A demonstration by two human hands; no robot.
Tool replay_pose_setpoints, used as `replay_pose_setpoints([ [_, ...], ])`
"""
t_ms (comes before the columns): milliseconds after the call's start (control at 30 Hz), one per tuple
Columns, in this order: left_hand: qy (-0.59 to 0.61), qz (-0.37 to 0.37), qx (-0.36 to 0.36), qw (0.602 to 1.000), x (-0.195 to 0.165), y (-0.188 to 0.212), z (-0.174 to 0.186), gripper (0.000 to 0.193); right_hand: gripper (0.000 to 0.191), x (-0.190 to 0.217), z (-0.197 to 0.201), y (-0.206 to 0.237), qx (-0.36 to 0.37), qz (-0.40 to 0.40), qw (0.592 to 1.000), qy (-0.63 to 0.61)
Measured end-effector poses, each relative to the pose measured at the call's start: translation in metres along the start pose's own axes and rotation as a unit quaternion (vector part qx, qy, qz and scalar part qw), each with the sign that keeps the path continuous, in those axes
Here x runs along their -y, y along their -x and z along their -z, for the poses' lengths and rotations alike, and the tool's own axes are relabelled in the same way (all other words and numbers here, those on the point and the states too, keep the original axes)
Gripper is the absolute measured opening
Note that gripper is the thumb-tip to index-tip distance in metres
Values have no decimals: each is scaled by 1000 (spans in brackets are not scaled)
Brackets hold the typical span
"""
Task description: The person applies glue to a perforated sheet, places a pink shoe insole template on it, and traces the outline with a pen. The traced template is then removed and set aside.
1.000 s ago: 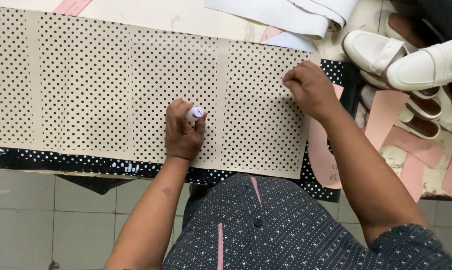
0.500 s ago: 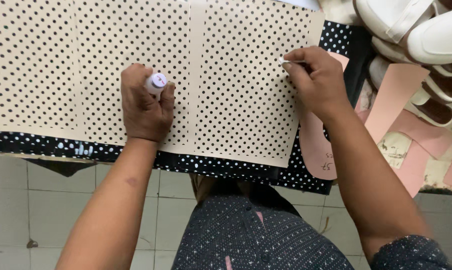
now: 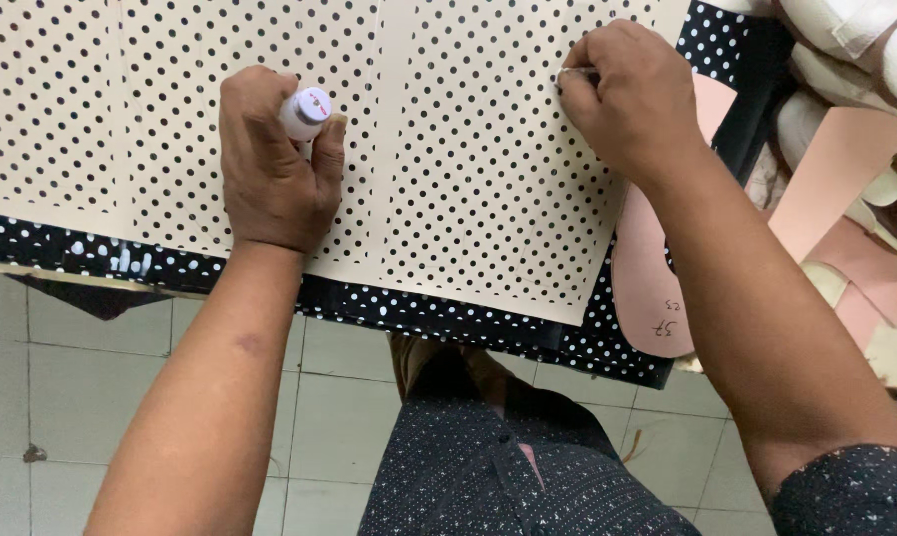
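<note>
Up near the top of the frame, left of centre, the left hand (image 3: 275, 164) is curled into a fist around a small white marker-like tube (image 3: 305, 107). The tube's round cap end faces the camera, while its tip is hidden below the fingers. That fist rests on a cream perforated sheet (image 3: 468, 179), a pale sheet covered in regular rows of small dark holes, which spreads across the whole upper part of the frame.

At the upper right, the right hand (image 3: 622, 94) presses down on the same sheet near its right edge. Its fingers are bent and drawn together, and the thumb and forefinger pinch something thin and pale; it is too small to tell what it is.

Under the cream sheet lies a black fabric with white dots (image 3: 448, 313), showing as a band along the sheet's lower edge and at the upper right corner. A pink sole-shaped cutout (image 3: 652, 288) lies on that fabric just right of the sheet, partly under the right forearm. Further right sit more pink pieces (image 3: 826, 179) and white shoes (image 3: 845, 40). Grey floor tiles (image 3: 61, 377) fill the lower left.
</note>
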State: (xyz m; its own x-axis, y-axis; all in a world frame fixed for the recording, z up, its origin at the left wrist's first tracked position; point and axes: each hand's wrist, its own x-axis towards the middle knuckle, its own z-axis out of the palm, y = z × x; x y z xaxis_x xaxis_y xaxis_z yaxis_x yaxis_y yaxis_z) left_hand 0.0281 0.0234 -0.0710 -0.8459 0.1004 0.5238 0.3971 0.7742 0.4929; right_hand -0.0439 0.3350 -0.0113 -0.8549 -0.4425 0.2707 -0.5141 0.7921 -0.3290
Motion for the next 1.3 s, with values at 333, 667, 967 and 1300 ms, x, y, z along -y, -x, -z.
replay_pose_setpoints([
  [333, -2, 1, -5, 1000, 5, 0, -1, 41, 6, -3, -5, -2, 26, 12, 999, 32],
  [667, 2, 9, -6, 1000, 8, 2, -1, 40, 10, -6, 10, 5, 21, -179, 979, -95],
  [967, -8, 6, -1, 1000, 9, 3, -1, 42, 10, -12, 3, 30, 34, -110, 987, -115],
  [1300, -12, 8, -3, 1000, 7, 1, 0, 43, 11, -4, -4, 18, 22, 1, 1000, 8],
])
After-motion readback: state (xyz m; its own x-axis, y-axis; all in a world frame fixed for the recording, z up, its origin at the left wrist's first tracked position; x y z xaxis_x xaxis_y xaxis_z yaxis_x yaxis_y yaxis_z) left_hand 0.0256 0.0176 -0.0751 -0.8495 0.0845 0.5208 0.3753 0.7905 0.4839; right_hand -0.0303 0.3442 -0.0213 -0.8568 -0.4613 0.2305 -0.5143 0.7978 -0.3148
